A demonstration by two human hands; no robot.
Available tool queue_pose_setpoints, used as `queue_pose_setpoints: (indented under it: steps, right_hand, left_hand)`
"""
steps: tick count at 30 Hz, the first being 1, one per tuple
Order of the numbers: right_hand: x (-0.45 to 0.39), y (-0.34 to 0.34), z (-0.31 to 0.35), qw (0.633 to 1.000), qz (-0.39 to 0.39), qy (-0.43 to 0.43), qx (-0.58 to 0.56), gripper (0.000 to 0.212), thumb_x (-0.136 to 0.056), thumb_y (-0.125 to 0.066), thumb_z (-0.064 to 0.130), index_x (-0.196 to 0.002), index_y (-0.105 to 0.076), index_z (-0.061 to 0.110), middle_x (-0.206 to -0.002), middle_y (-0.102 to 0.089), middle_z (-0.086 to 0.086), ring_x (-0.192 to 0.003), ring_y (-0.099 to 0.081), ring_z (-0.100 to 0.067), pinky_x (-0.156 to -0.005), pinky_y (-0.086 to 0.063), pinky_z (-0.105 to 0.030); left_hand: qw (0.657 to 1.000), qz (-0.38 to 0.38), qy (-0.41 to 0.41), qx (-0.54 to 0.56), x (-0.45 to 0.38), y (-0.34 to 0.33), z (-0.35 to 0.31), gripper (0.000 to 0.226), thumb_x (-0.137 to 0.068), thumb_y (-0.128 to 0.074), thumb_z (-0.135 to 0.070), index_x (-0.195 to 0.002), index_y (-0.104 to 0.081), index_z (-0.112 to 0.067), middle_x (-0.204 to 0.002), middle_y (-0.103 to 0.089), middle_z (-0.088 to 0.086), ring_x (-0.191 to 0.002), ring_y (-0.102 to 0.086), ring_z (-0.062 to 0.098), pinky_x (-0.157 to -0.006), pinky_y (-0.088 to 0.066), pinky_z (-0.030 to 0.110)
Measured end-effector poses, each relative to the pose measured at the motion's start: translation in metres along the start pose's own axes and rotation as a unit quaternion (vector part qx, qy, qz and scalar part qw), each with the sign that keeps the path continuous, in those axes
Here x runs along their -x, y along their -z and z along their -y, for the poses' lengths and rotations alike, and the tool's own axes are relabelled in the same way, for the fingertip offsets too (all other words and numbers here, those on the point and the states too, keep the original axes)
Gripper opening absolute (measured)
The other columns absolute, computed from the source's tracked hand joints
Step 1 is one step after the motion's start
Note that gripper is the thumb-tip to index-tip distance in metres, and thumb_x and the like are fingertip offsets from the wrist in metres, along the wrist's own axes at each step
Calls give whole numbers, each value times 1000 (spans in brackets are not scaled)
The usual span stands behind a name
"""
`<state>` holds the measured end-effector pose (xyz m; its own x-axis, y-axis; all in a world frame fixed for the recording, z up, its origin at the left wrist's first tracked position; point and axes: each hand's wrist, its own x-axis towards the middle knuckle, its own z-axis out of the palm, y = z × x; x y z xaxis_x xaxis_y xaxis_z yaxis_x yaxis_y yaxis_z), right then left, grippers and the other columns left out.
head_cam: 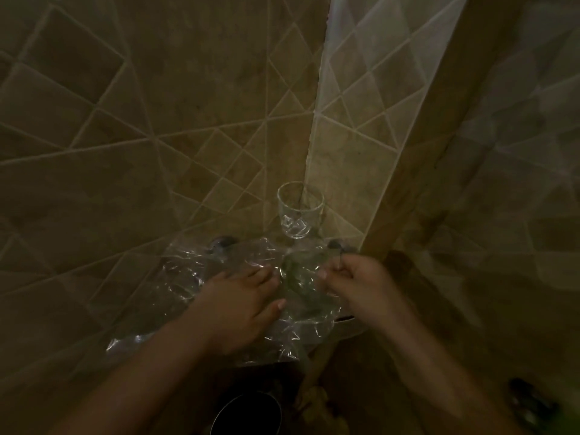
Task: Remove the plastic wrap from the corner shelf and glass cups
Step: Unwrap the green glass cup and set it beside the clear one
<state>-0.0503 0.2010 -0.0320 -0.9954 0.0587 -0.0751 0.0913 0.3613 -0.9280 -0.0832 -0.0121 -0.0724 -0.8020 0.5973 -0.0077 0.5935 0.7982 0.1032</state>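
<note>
A clear glass cup (pixel 299 210) stands upright at the back of the corner shelf (pixel 345 320), right in the tiled corner. Crinkled plastic wrap (pixel 194 268) covers the shelf in front of it and hangs off toward the left. My left hand (pixel 241 306) lies flat on the wrap, fingers stretched toward the corner. My right hand (pixel 354 281) pinches a bunched part of the wrap, which seems to cover a second glass between the hands. The light is dim and the shelf's surface is mostly hidden.
Beige tiled walls (pixel 157 120) meet at the corner behind the cup. Two dark suction mounts (pixel 221 243) (pixel 335 244) hold the shelf to the walls. A dark round container (pixel 248 412) sits below the shelf. A dark object (pixel 530 400) lies at lower right.
</note>
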Motion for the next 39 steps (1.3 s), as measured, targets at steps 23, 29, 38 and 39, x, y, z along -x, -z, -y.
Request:
queue_pose_setpoints:
  steps: [23,29,38,39]
  right_hand:
    - [-50,-16,79,794,41,377,475,6,-85,-57,30,-86,-60,25,-78,-68,-2,-74,-62,-23,-61,-50,-38]
    - [-79,-33,50,791,42,364,490,12,-81,-62,29,-75,-58,19,-69,-67,-9,-66,-64,-32,-51,-46,-32]
    - [-85,-46,41,766,54,373,521,8,-83,-60,15,-76,-58,14,-69,-64,-10,-65,-61,-29,-52,-43,-32]
    - [-85,-46,41,763,57,372,525,8,-83,-59,14,-76,-58,14,-70,-64,-10,-65,-61,-29,-52,-44,-32]
  left_hand:
    - [998,-3,15,59,4,11,-17,85,-79,-15,-74,-142,-34,-20,-152,-36,3,-138,-28,23,-107,-26,44]
    - [991,-46,-5,129,10,17,-7,66,-86,-30,-64,-126,-49,-16,-131,-54,3,-114,-55,21,-93,-48,36]
    - [999,-45,20,7,15,18,-1,67,-87,-36,-64,-134,-46,-17,-137,-48,7,-122,-48,25,-96,-40,32]
    - [999,-43,28,13,15,18,-1,65,-87,-38,-64,-133,-46,-17,-135,-50,6,-119,-50,24,-94,-41,32]
